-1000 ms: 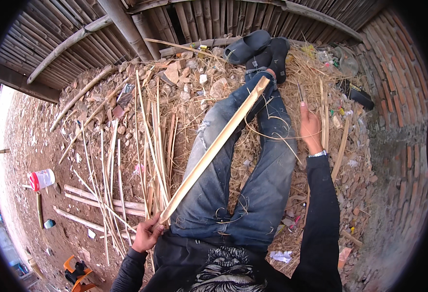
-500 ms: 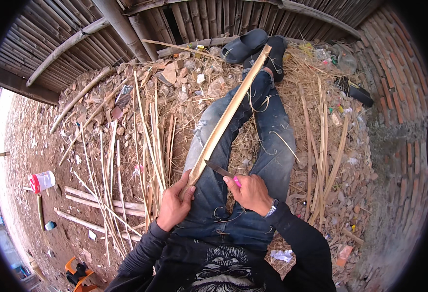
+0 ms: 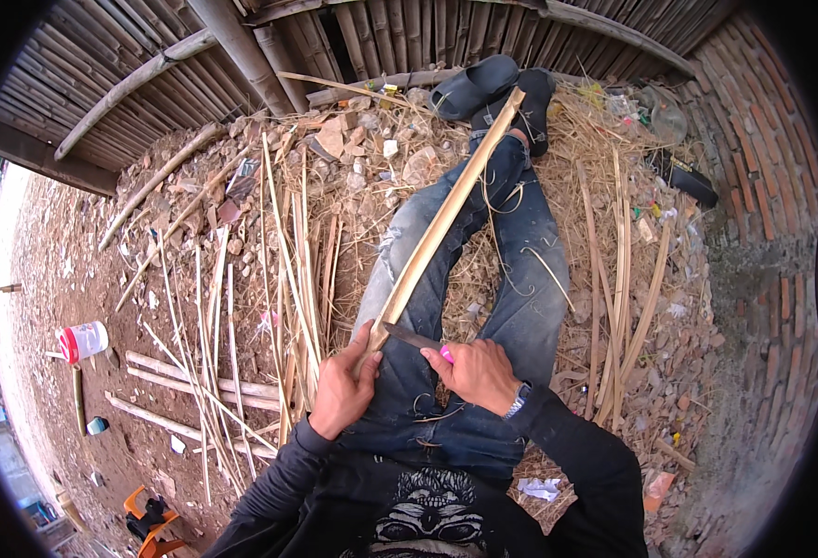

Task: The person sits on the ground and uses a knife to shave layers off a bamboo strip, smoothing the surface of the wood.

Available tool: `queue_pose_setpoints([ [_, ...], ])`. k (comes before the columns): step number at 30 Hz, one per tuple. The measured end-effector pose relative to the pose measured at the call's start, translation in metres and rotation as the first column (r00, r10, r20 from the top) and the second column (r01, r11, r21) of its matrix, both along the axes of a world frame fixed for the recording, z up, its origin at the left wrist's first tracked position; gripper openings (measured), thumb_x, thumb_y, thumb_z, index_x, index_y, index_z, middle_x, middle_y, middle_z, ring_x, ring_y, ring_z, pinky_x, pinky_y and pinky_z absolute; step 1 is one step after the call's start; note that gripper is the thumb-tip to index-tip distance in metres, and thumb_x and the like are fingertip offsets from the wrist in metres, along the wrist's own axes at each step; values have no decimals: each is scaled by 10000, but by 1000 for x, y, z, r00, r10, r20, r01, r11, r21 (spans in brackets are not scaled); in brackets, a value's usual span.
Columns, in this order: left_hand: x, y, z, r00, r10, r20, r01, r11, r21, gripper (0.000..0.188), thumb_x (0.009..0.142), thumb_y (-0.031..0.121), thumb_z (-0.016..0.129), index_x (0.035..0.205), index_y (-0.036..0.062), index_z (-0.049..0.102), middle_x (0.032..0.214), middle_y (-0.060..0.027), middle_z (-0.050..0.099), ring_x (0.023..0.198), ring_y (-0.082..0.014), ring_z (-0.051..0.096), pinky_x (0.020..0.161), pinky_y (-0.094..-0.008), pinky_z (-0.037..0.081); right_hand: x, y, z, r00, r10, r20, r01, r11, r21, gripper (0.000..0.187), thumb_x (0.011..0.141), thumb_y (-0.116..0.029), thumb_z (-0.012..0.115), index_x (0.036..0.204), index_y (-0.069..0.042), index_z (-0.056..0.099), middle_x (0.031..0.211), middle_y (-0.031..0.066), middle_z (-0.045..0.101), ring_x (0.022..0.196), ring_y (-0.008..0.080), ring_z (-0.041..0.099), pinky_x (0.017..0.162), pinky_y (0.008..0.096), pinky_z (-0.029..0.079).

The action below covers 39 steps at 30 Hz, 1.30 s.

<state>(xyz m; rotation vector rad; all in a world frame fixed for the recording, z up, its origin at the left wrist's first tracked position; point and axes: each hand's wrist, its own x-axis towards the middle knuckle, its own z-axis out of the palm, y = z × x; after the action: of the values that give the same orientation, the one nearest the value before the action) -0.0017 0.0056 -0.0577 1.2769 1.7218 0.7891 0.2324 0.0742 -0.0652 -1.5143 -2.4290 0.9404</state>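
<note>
A long split bamboo strip (image 3: 449, 206) lies slanting over my outstretched legs, its far end by my dark clogs. Near its lower end my left hand (image 3: 344, 384) grips it between thumb and fingers. My right hand (image 3: 479, 374) is wrapped round the pink handle of a knife (image 3: 412, 336). The dark blade points left, and its tip meets the strip just above my left fingers. Thin curled shavings (image 3: 548, 275) hang on my jeans (image 3: 513, 330).
Several pale bamboo strips (image 3: 288, 270) lie to the left, with more strips (image 3: 621, 279) to the right. Bamboo poles (image 3: 195, 377) and a white-and-red bucket (image 3: 83, 341) rest farther left. A brick wall (image 3: 771, 177) stands right; a bamboo wall (image 3: 381, 42) closes the far side.
The knife's tip has moved down along the strip, nearer my left hand. My right hand has shifted slightly, and my left still grips the lower end.
</note>
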Motion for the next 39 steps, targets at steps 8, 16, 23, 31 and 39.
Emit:
queue_pose_setpoints([
  [8, -11, -10, 8, 1000, -14, 20, 15, 998, -62, 492, 1000, 74, 672, 1475, -13, 573, 789, -229, 711, 681, -176, 699, 701, -344, 561, 25, 51, -23, 969, -227, 96, 214, 967, 137, 615, 1061, -536, 533, 734, -47, 714, 603, 239, 650, 590, 461, 667, 562, 553, 524],
  [16, -18, -43, 9, 991, 54, 120, -33, 985, -167, 511, 1022, 61, 663, 1518, 17, 550, 783, -26, 667, 708, -72, 605, 694, -266, 537, 53, 76, 15, 980, -189, -54, 197, 956, 217, 587, 1057, -477, 585, 693, -20, 646, 568, 231, 585, 553, 460, 613, 512, 545, 442],
  [23, -7, -22, 11, 998, 27, 65, -20, 993, -120, 521, 1031, 77, 658, 1531, 9, 528, 786, -14, 632, 717, -73, 575, 692, -262, 509, 5, 9, -1, 996, 60, -70, -55, 995, 78, 551, 1034, -474, 616, 678, -54, 645, 574, 208, 624, 564, 439, 652, 537, 544, 511],
  [31, -14, -23, -3, 1000, 2, 13, -1, 999, -47, 517, 1023, 62, 659, 1519, -12, 533, 770, -16, 633, 711, -76, 584, 691, -267, 519, 12, 23, -8, 999, 13, 40, -16, 997, 78, 582, 1056, -524, 548, 733, -64, 700, 609, 222, 656, 576, 452, 662, 561, 563, 534],
  [39, -14, -23, 11, 1000, -4, 26, 6, 996, -94, 499, 1017, 41, 649, 1504, -15, 551, 769, -26, 642, 706, -79, 599, 686, -271, 526, 19, 51, -6, 996, -40, 81, 28, 990, 135, 604, 1050, -541, 551, 730, -54, 710, 589, 219, 643, 576, 451, 661, 554, 554, 534],
])
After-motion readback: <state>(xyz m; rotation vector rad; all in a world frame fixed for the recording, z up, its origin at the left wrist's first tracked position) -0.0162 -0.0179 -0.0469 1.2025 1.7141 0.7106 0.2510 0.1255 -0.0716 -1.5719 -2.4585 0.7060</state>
